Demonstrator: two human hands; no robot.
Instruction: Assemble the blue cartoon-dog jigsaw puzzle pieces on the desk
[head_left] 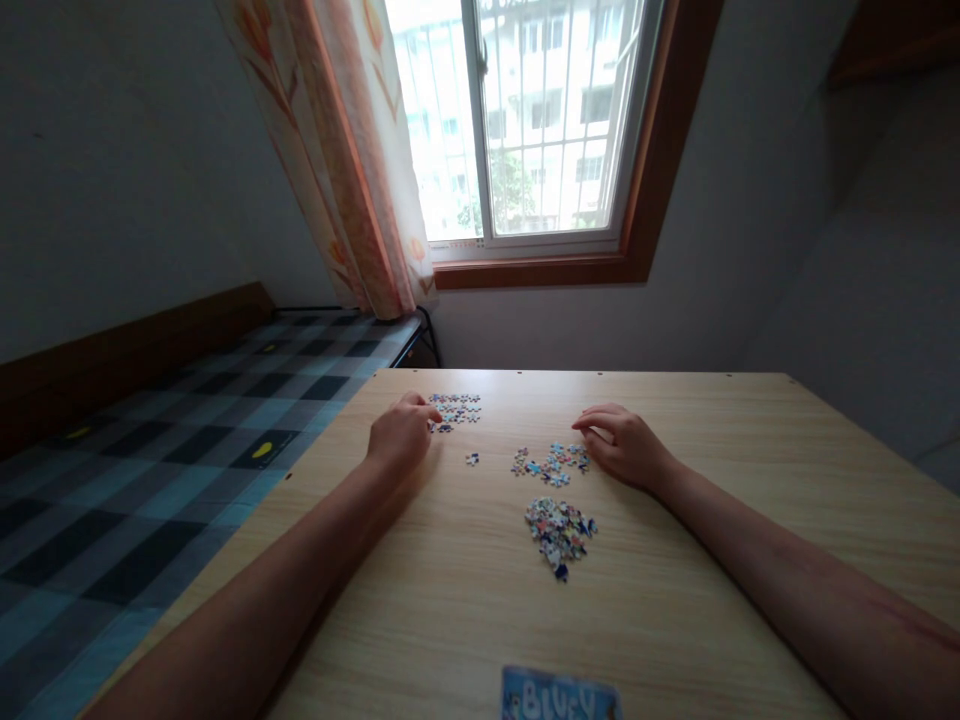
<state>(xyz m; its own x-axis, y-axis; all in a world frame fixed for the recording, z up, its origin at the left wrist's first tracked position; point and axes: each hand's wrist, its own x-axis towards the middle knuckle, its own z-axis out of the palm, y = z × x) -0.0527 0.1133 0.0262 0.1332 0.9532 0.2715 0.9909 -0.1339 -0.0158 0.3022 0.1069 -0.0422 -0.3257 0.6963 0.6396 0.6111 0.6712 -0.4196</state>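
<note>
My left hand [403,432] is at the left end of some spread-out jigsaw puzzle pieces [463,408], its fingers pinched together on a puzzle piece that is mostly hidden. A single piece [472,459] lies apart, right of that hand. My right hand [624,446] rests on the table with fingers loosely stretched and nothing visible in them. Beside it is a loose cluster of pieces [555,462]. Nearer to me lies a denser heap of mixed pieces [559,530], some overlapping.
All of this lies on a light wooden table [450,620]. A blue box or card lettered "BLUEY" [561,697] is at the near edge of view. To the left is a bed with a checked cover [187,470]. Behind are a curtain [345,150] and a barred window [555,130].
</note>
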